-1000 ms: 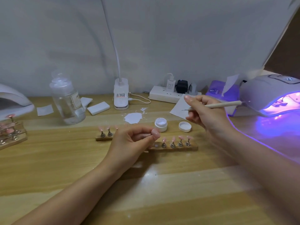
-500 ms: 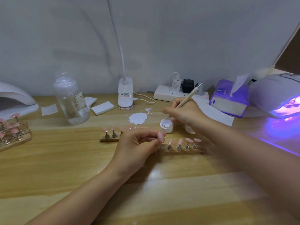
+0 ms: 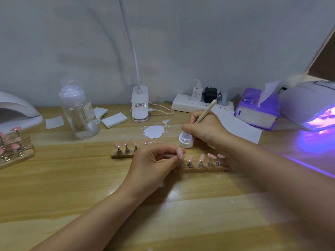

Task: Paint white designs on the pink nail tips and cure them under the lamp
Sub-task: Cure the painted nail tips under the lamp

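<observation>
A wooden worktop (image 3: 54, 187) seen from above. At the far left edge, a white curing lamp (image 3: 16, 111) is cut off, with a wooden rack of pink tips (image 3: 14, 151) before it. Moving right: a clear bottle (image 3: 79, 113), then a long wooden holder (image 3: 121, 155) carrying pink nail tips (image 3: 117, 144) on metal stands. The left hand (image 3: 154, 165) rests over the holder's middle, hiding that part; its grip is a pinch of thumb and forefinger on one pink tip (image 3: 180, 153). Just behind, the right hand (image 3: 206, 129) has its grip wrapped around a thin brush (image 3: 206, 111), bristles dipped in a small open white jar (image 3: 185, 140). Beyond lie a power strip (image 3: 183, 104), a tissue box (image 3: 257, 111), and a lit purple lamp (image 3: 311, 104), cut off at the right edge. The near worktop is open wood.
</observation>
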A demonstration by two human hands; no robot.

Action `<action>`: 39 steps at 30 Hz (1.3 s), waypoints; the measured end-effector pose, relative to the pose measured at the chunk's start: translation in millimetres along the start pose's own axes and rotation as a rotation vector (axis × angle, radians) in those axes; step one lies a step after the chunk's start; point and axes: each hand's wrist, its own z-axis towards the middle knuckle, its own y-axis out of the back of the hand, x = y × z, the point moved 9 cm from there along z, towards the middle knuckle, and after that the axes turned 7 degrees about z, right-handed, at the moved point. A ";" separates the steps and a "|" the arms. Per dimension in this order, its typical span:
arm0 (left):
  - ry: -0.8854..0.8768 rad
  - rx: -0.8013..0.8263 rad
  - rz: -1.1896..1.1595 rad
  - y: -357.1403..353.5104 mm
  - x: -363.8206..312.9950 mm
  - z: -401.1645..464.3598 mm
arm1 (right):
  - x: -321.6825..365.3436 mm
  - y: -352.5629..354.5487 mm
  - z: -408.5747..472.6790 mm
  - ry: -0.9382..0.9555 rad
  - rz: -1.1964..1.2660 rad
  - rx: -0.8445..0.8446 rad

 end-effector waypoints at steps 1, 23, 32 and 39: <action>0.002 0.001 0.004 0.1 0.0 -0.3 | 0.7 -0.1 -0.6 0.006 -0.008 -0.001; -0.028 0.015 0.012 -1.2 -4.6 -0.4 | 5.2 -2.3 -1.8 -0.012 -0.056 0.012; -0.021 0.006 0.016 0.2 -4.2 -1.1 | 5.6 -3.3 -1.2 -0.019 -0.067 0.006; -0.038 -0.006 0.036 2.0 -5.3 -2.5 | 12.5 1.9 -4.1 0.006 -0.045 -0.029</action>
